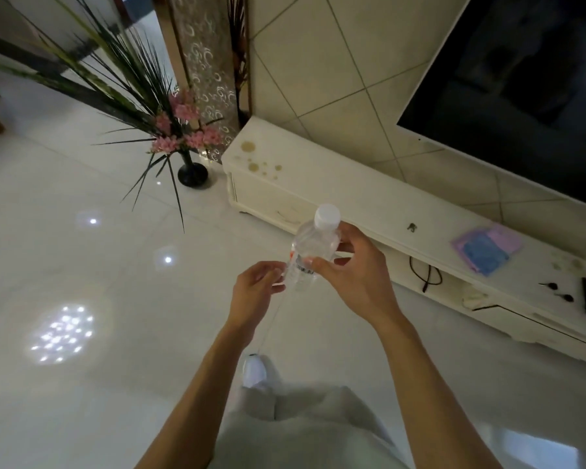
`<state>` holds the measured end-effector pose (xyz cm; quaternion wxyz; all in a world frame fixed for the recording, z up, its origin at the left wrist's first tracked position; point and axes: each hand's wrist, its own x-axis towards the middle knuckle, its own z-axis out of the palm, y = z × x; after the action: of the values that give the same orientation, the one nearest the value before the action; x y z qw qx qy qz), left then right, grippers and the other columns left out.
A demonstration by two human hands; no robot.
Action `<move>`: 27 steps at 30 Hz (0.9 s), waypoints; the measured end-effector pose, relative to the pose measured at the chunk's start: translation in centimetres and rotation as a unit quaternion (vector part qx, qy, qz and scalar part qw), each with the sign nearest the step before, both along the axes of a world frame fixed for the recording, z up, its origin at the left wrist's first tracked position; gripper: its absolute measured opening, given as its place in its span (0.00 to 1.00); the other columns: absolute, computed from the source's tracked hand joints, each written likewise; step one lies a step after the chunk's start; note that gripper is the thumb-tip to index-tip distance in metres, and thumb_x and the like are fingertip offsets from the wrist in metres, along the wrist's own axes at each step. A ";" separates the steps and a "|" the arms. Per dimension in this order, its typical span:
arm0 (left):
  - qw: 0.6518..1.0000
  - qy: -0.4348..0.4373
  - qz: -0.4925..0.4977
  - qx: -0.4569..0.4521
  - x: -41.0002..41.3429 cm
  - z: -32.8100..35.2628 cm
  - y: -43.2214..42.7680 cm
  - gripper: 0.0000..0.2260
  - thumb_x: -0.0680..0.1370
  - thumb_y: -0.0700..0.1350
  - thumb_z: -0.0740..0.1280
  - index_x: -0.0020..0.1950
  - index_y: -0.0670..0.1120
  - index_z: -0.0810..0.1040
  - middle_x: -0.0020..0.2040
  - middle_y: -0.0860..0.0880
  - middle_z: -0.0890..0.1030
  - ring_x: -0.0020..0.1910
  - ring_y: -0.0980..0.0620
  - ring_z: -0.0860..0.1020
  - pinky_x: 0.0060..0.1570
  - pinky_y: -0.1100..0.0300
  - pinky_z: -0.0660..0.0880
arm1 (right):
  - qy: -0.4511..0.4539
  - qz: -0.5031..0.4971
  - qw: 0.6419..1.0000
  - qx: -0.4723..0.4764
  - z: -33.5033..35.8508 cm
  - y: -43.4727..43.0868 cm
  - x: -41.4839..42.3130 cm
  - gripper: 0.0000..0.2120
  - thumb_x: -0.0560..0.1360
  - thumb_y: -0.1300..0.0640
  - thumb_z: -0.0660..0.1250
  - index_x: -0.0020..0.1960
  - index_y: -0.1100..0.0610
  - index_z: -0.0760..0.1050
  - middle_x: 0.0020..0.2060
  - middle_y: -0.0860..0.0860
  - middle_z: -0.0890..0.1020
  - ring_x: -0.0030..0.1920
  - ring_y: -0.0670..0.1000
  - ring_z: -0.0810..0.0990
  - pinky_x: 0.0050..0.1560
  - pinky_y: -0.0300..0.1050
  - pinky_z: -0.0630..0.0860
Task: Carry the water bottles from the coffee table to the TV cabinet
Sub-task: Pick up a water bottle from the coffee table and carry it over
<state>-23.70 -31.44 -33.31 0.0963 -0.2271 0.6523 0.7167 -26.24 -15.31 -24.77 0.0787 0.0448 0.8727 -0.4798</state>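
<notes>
Right hand (349, 275) and left hand (256, 286) both grip water bottle (313, 245) near TV cabinet (369, 201) bearing purple cloth (487, 248).

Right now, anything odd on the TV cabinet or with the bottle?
Brownish round spots mark the TV cabinet top at its left end: stains or a pattern, I cannot tell. A black cable hangs loose from its front. The water bottle, capped and tilted, is held by the left hand and right hand; no spill.
</notes>
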 end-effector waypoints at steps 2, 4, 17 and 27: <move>1.000 -0.004 0.015 0.010 -0.6 -0.2 -1.4 0.09 0.80 0.38 0.62 0.53 0.40 0.82 0.50 0.41 0.84 0.52 0.42 0.82 0.54 0.49 0.80 | -0.002 0.018 1.000 0.005 0.1 -1.6 -1.4 0.32 0.65 0.47 0.78 0.66 0.47 0.71 0.58 0.43 0.79 0.56 0.41 0.78 0.57 0.46 0.79; 0.999 -0.015 0.040 0.024 -1.4 -0.5 -2.6 0.09 0.80 0.37 0.62 0.53 0.39 0.82 0.51 0.39 0.84 0.52 0.40 0.82 0.55 0.47 0.80 | -0.008 0.035 0.999 0.013 0.0 -3.2 -2.9 0.33 0.65 0.47 0.78 0.67 0.48 0.71 0.58 0.44 0.79 0.56 0.42 0.78 0.58 0.45 0.78; 0.996 -0.016 0.085 0.004 -10.6 -0.9 -8.1 0.10 0.80 0.38 0.62 0.54 0.41 0.82 0.50 0.42 0.84 0.52 0.42 0.82 0.54 0.48 0.81 | -0.021 0.105 0.994 0.019 -1.0 -9.7 -15.1 0.35 0.66 0.45 0.77 0.70 0.49 0.69 0.62 0.47 0.78 0.59 0.47 0.78 0.61 0.46 0.76; 0.998 0.008 0.063 -0.020 -26.2 0.4 -8.1 0.09 0.80 0.40 0.62 0.54 0.44 0.82 0.52 0.44 0.84 0.53 0.45 0.82 0.55 0.49 0.80 | -0.005 0.092 0.996 0.007 0.3 -9.2 -29.8 0.35 0.67 0.46 0.77 0.70 0.48 0.68 0.65 0.48 0.77 0.61 0.48 0.77 0.63 0.48 0.75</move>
<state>-49.92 -39.50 -32.90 0.0414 -0.2635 0.6521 0.7096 -56.06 -24.50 -24.51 0.1264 -0.0325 0.8758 -0.4647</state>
